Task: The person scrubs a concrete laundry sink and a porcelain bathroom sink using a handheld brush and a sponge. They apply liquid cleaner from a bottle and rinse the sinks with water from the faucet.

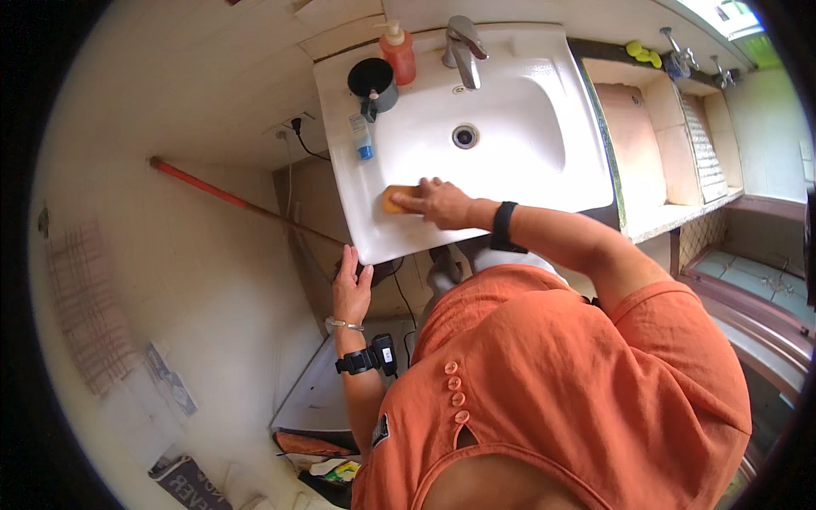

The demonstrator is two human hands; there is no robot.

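Note:
My right hand (446, 204) presses an orange sponge (394, 199) flat against the front left of the white washbasin (433, 172). Its fingers lie over the sponge's right part. At the basin's front left corner is my left hand (352, 290), fingers straight, thumb apart, holding nothing; the fingertips appear to touch the rim. Beyond the sponge, a white tube with a blue cap (361, 137) lies on the left ledge. A dark grey mug (377, 95) stands behind it, beside an orange-red pump bottle (401, 60).
A chrome faucet (462, 51) rises at the basin's back, above the drain (465, 136). A red-ended pole (204, 185) leans at the left wall, near a plugged-in black cord (306, 143). Tiled troughs (625, 134) with taps (681, 57) adjoin on the right.

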